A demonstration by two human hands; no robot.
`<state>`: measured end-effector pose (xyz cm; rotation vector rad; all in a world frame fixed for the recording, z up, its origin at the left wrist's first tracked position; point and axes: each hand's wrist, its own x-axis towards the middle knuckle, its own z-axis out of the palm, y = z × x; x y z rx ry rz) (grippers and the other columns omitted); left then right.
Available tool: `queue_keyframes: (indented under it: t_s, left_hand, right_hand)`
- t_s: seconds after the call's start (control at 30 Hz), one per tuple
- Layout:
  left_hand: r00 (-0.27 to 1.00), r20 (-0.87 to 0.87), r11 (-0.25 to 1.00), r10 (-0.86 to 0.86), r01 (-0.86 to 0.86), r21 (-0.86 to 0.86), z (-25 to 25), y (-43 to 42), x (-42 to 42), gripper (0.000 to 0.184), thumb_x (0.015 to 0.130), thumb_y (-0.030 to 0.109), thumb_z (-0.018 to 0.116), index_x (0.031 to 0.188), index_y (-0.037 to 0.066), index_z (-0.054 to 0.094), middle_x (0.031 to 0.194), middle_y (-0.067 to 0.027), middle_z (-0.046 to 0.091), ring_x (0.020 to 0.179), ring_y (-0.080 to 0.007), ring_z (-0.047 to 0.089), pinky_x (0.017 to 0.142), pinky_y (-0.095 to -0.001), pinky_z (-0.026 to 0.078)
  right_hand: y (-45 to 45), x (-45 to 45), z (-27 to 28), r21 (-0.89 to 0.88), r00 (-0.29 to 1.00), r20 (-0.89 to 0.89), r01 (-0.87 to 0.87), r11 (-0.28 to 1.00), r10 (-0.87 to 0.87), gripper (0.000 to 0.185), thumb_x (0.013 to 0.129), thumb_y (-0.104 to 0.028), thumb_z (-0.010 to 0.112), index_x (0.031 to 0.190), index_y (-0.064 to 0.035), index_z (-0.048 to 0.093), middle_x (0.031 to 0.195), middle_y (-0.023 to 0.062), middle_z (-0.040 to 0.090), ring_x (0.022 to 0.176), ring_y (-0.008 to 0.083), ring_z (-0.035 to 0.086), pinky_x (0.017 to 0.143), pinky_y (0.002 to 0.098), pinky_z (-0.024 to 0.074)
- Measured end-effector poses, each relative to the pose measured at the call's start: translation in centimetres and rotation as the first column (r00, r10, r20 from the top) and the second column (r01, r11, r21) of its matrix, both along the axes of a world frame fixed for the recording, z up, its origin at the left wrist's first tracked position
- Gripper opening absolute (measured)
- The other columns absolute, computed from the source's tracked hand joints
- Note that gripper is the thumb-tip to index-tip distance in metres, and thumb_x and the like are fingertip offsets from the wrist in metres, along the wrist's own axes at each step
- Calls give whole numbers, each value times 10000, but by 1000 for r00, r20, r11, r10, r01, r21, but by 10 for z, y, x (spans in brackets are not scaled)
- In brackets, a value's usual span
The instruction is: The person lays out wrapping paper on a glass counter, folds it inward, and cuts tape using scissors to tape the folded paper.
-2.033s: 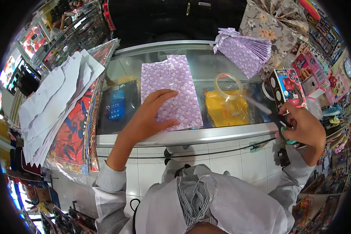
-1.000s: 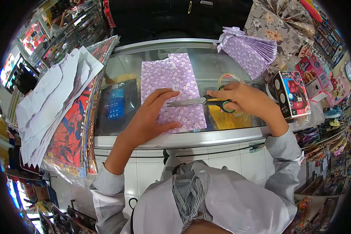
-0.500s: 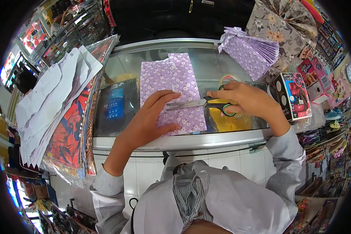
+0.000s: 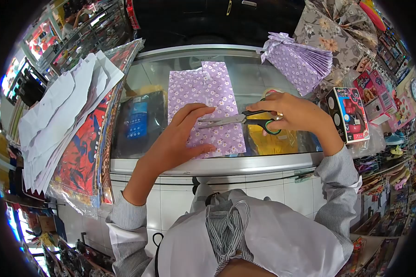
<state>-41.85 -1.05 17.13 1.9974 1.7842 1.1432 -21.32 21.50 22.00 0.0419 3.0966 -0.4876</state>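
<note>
A piece of purple floral paper point(image 4: 212, 85) lies on the glass counter point(image 4: 148, 68). Across its lower half my left hand point(image 4: 180, 134) rests with thumb and fingers apart, on the left side. My right hand point(image 4: 291, 113) holds the green-and-black handles of the scissors point(image 4: 231, 121). The blades point left over the paper, toward the gap between my left thumb and index finger, and look almost closed. Partly hidden behind my right hand is a roll of clear tape point(image 4: 271, 92). A yellow packet point(image 4: 272, 138) shows beneath the glass.
White torn sheets point(image 4: 64, 111) lie on plastic-wrapped patterned sheets point(image 4: 85, 159) at the left. A pleated purple paper piece point(image 4: 293, 62) stands at the back right, near a grey floral one point(image 4: 323, 32). Toy boxes point(image 4: 351, 113) sit at the right. The metal counter edge point(image 4: 226, 165) runs in front.
My right hand has brought the scissors from the counter's right side leftward over the purple paper. My left hand has stayed on the paper. Little differs over the last half second.
</note>
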Motion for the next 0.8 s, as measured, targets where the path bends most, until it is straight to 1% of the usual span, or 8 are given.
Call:
queue_keyframes:
  t_s: [0.1, 0.2, 0.3, 0.4, 0.5, 0.57, 0.7, 0.8]
  left_hand:
    - [1000, -5, 1000, -4, 4, 0, 0, 0, 0, 720, 695, 135, 826, 1321, 83, 474, 1317, -118, 457, 1224, -301, 480, 1029, -373, 402]
    - [1000, -15, 1000, 2, -2, 2, 0, 0, 0, 720, 694, 135, 827, 1319, 84, 474, 1315, -117, 459, 1224, -303, 479, 1029, -374, 402]
    - [1000, -18, 1000, -7, 7, 13, -1, 0, -1, 713, 703, 141, 820, 1324, 90, 472, 1313, -121, 457, 1218, -312, 477, 1023, -377, 407]
    - [1000, -19, 1000, -9, 9, 14, -1, 0, 0, 703, 722, 158, 806, 1334, 98, 465, 1307, -128, 452, 1207, -327, 473, 1012, -382, 415]
    - [1000, -12, 1000, 1, -1, 14, -2, 0, 0, 717, 708, 152, 817, 1330, 95, 465, 1307, -127, 453, 1209, -323, 477, 1011, -380, 417]
    - [1000, -14, 1000, 14, -14, 12, -3, 1, 0, 734, 685, 137, 834, 1320, 90, 468, 1308, -121, 457, 1214, -314, 484, 1015, -377, 416]
    - [1000, -25, 1000, 8, -7, 19, -2, 0, -1, 733, 684, 134, 835, 1317, 85, 467, 1305, -123, 458, 1209, -313, 486, 1013, -376, 418]
    - [1000, -26, 1000, 6, -5, 20, -2, 0, 0, 726, 694, 140, 828, 1321, 90, 467, 1306, -126, 456, 1206, -318, 483, 1013, -377, 417]
  right_hand:
    - [1, -1, 0, 5, 999, -37, -30, 1000, 30, 594, 703, -172, 758, 1269, -107, 592, 709, 101, 506, 692, 247, 539, 665, 360, 458]
    - [4, -1, -5, -1, 998, -52, -36, 999, 36, 598, 701, -159, 752, 1276, -122, 591, 726, 96, 492, 693, 242, 530, 675, 352, 461]
    - [-1, -3, -1, 1, 1000, -25, 0, 1000, 0, 590, 716, -120, 731, 1286, -158, 587, 814, 118, 539, 748, 268, 559, 716, 365, 477]
    - [-8, -6, 9, 10, 997, 55, 57, 998, -57, 557, 738, -129, 713, 1277, -181, 583, 1021, 146, 658, 1011, 346, 589, 883, 440, 465]
    - [-10, -4, 5, 66, 997, 26, 73, 995, -75, 552, 750, -119, 712, 1281, -190, 579, 1048, 142, 655, 1028, 347, 586, 886, 440, 469]
    - [-9, -2, 3, 69, 997, 7, 75, 995, -76, 551, 754, -111, 708, 1283, -198, 578, 1065, 143, 654, 1033, 347, 587, 890, 439, 470]
    - [-6, -2, 0, 66, 998, -2, 65, 996, -65, 554, 759, -103, 700, 1288, -213, 575, 1085, 142, 651, 1037, 344, 587, 893, 436, 471]
    - [-8, -1, 0, 77, 996, 1, 92, 993, -93, 554, 756, -99, 702, 1285, -206, 579, 1080, 144, 654, 1037, 345, 588, 893, 437, 473]
